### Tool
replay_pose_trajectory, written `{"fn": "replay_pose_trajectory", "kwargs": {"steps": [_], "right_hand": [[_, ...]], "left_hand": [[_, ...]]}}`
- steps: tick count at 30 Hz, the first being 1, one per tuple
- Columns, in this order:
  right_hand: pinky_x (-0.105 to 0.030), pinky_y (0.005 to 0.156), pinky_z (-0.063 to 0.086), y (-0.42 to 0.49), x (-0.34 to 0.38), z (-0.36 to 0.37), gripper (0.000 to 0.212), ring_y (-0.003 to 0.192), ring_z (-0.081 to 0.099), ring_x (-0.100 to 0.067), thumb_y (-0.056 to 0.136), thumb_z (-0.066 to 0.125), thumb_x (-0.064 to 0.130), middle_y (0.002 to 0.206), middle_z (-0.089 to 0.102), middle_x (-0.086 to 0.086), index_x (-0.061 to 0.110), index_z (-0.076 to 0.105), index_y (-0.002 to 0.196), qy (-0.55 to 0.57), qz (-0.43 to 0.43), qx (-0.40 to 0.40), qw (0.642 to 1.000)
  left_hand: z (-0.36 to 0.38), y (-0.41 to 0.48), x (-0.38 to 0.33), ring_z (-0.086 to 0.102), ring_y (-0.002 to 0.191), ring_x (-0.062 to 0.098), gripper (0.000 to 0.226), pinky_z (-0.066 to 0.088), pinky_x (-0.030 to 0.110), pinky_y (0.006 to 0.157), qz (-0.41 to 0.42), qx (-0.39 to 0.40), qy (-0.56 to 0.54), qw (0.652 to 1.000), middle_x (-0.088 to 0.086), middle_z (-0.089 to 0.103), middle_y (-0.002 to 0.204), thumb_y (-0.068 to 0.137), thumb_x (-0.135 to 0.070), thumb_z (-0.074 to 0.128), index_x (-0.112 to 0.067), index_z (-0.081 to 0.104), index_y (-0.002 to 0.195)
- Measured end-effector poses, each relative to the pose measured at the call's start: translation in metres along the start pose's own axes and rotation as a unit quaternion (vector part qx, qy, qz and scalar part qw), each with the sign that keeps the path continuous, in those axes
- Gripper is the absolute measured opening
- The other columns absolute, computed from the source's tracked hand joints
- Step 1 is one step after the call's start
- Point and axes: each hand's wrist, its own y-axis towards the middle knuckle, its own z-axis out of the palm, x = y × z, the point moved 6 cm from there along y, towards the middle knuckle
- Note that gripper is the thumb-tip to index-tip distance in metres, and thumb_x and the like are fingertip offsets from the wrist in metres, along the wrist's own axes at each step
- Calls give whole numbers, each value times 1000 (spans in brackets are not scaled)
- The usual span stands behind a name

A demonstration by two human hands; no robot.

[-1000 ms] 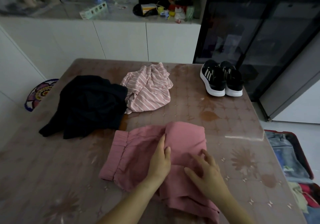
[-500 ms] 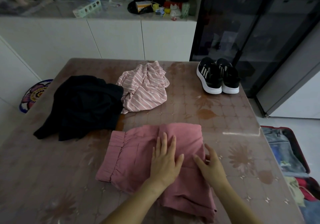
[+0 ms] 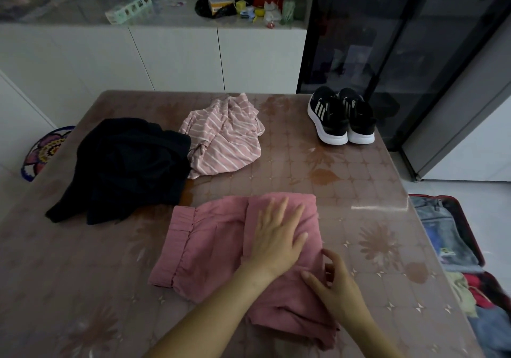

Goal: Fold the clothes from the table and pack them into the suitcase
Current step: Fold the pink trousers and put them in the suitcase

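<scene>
Fold in progress at lower centre of frame: pink trousers (image 3: 210,247) flat on the table (image 3: 359,192), elastic waistband at the left end, doubled legs to the right, long axis running left to right across the picture. Left hand (image 3: 276,236) spread palm-down on the upper right part of the cloth, fingers straight and apart, pressing the layer flat. Right hand (image 3: 337,288) just below and to the right, thumb on the fabric, fingers bent at the right edge; impossible to tell whether pinching the cloth or only touching it. Waistband end well left of both hands, nearer the left one, and probably the end to bring over next. Open suitcase (image 3: 434,196) on the floor at the right edge of frame, closer to the right hand. Black garment (image 3: 124,164) and striped pink top (image 3: 224,142) in loose heaps at upper left, sneakers (image 3: 340,120) at the table's far right corner.
</scene>
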Motion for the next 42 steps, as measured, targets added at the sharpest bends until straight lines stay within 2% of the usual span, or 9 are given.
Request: {"fn": "replay_pose_trajectory", "kwargs": {"steps": [3,8,13,21,26,31,35,38,42], "right_hand": [[-9,72,49,-17,-7,-7,73,92,62,6,60,81,53,110,63,13,34,52,124,53,-25,1,998],[-7,67,46,-50,-25,-19,56,88,60,7,54,64,82,102,60,21,61,53,106,-28,-123,-31,992],[-14,60,47,-67,-21,-22,13,71,59,3,80,62,44,86,59,18,36,59,89,-102,-242,-118,958],[-16,61,45,-91,-18,-23,26,67,53,-6,98,42,40,79,53,5,26,56,83,-130,-319,-121,931],[-7,66,46,-105,-39,-21,14,72,51,14,94,47,48,84,51,19,37,51,85,-133,-254,-83,954],[-8,57,42,-79,-33,-44,18,65,56,7,84,51,57,79,57,20,42,60,80,-76,-146,-127,978],[-17,65,50,-35,-33,-40,15,73,63,-1,86,67,30,88,66,7,40,57,91,-7,-37,-125,991],[-36,77,54,-4,-26,-24,32,77,66,-9,87,65,31,95,68,1,23,55,116,55,66,-75,993],[-42,86,54,20,-11,-9,47,96,65,-26,87,66,32,111,65,-9,11,53,126,101,138,-8,985]], "left_hand": [[5,30,-9,-7,147,25,52,-6,55,115,9,57,55,997,0,6,160,98,-44,35,-32,25,148],[14,59,-15,8,146,27,46,-12,62,109,41,106,116,987,-1,21,157,97,-47,37,-35,37,141],[11,79,-18,41,126,22,35,1,57,113,28,59,103,993,-3,52,128,93,-42,49,-33,55,126],[9,99,-6,51,112,21,20,26,38,103,5,-56,97,994,-4,62,113,94,-25,50,-23,70,100],[-7,109,5,51,110,21,17,26,42,106,-6,-87,71,994,-7,61,111,94,-24,51,-27,68,95],[-28,64,-10,40,131,26,42,13,55,113,98,-122,67,985,2,47,140,91,-37,49,-21,54,129],[-3,3,6,22,140,44,72,9,62,104,7,-111,116,987,17,25,154,85,-58,35,-19,32,146],[18,-7,31,-5,142,46,83,0,62,108,-89,-39,60,994,17,-6,158,81,-67,22,-25,7,152],[29,3,48,-10,143,44,94,3,52,118,-148,-18,-1,989,26,-12,155,75,-71,9,-17,-2,152]]}}
